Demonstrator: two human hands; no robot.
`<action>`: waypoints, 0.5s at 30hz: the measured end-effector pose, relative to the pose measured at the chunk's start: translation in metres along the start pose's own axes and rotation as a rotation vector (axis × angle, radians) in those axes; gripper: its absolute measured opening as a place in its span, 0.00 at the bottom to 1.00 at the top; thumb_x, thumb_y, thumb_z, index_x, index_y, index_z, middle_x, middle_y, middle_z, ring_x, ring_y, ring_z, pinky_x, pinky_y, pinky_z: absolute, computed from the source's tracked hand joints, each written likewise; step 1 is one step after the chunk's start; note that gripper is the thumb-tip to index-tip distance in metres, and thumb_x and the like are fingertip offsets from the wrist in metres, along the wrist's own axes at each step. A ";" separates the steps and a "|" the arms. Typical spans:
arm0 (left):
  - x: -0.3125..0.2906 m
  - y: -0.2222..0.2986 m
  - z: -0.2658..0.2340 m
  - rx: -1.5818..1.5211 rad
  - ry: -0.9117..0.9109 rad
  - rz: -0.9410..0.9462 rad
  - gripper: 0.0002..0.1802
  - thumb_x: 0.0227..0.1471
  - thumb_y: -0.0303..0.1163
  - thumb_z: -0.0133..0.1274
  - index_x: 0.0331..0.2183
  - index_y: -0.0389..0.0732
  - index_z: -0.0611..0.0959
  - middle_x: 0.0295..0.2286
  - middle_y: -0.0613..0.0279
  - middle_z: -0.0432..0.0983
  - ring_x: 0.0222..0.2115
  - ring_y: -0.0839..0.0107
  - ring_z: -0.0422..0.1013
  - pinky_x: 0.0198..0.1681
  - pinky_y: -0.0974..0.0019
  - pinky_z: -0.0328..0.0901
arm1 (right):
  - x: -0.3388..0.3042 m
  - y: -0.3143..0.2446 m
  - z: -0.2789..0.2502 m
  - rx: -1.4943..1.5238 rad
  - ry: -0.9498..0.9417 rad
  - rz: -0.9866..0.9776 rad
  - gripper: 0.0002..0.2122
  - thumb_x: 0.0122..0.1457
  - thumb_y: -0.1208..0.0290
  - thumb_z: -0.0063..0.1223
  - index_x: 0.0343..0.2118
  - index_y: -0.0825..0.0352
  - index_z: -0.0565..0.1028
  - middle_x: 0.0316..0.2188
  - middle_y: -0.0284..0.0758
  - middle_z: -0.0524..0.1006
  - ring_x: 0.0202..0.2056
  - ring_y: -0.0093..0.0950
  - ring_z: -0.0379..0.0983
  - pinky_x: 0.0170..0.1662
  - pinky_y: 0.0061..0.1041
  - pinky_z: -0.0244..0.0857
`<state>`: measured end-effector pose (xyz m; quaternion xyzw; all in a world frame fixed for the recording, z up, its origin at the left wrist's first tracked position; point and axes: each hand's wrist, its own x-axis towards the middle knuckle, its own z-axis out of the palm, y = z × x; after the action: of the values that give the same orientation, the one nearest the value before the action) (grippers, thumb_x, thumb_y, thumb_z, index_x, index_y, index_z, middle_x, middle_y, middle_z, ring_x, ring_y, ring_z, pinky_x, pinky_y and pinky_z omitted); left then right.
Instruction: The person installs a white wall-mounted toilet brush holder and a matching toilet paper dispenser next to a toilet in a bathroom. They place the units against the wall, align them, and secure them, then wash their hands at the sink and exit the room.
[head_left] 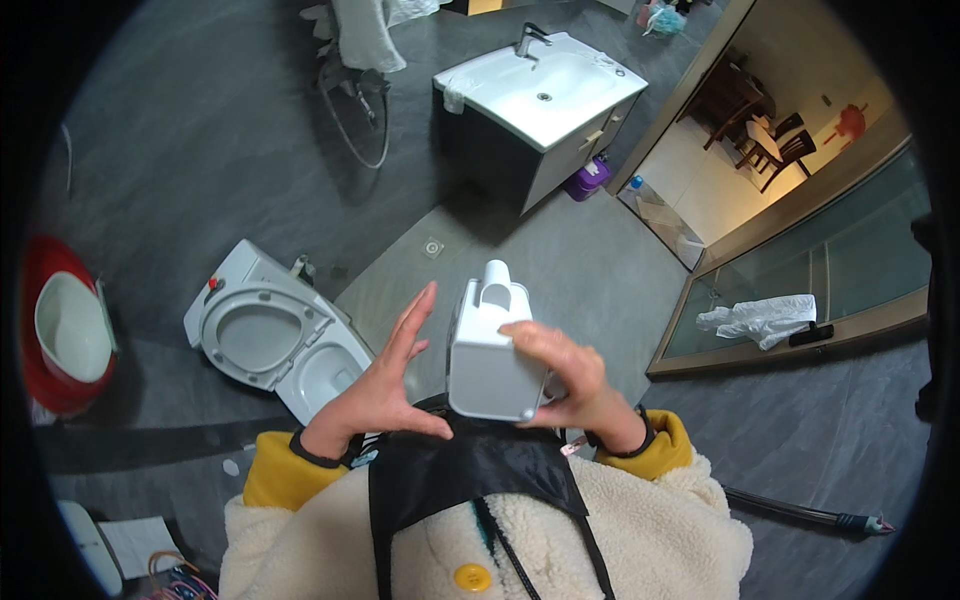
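A white box-shaped thing (pixel 490 345) with a grey flat panel and a short open tube at its far end is held up in front of my chest. I cannot make out its kind. Around its right side my right hand (pixel 580 385) is closed, fingers on the top and along the near corner. My left hand (pixel 385 385) is just left of the box, apart from it, with thumb and fingers spread and nothing in them. The black apron (pixel 470 480) over my cream fleece lies below both hands.
A toilet (pixel 330 375) with raised lid stands to the left, beside a red and white basin (pixel 75 330). Ahead are a white sink (pixel 550 90) on a cabinet, a purple bin (pixel 587 180) and a floor drain (pixel 432 247). A glass door (pixel 800 270) stands ajar at right.
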<state>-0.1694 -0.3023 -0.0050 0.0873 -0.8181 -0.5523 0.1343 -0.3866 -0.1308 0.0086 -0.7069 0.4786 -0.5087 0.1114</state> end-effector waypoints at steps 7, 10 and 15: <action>0.143 -0.048 -0.023 0.219 0.273 0.327 0.41 0.31 0.30 0.73 0.49 0.42 0.71 0.57 0.46 0.65 0.57 0.48 0.66 0.57 0.54 0.63 | 0.071 0.101 -0.046 -0.066 -0.058 0.030 0.40 0.38 0.65 0.75 0.57 0.68 0.67 0.55 0.45 0.72 0.51 0.40 0.74 0.44 0.31 0.73; 0.201 -0.075 -0.041 0.183 0.356 0.352 0.43 0.29 0.32 0.74 0.49 0.42 0.71 0.55 0.47 0.66 0.55 0.50 0.67 0.56 0.55 0.64 | 0.113 0.156 -0.064 -0.050 -0.024 0.020 0.43 0.39 0.61 0.77 0.59 0.68 0.66 0.54 0.43 0.72 0.45 0.34 0.75 0.35 0.25 0.72; 0.307 -0.111 -0.090 0.056 0.391 0.182 0.48 0.27 0.34 0.75 0.52 0.40 0.70 0.53 0.50 0.68 0.53 0.53 0.68 0.54 0.55 0.65 | 0.182 0.244 -0.106 -0.122 0.092 0.123 0.41 0.39 0.58 0.78 0.58 0.67 0.70 0.52 0.40 0.75 0.30 0.20 0.72 0.21 0.13 0.60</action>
<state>-0.4331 -0.5126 -0.0384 0.1225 -0.7961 -0.4872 0.3374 -0.6070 -0.3661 0.0117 -0.6575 0.5558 -0.5028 0.0770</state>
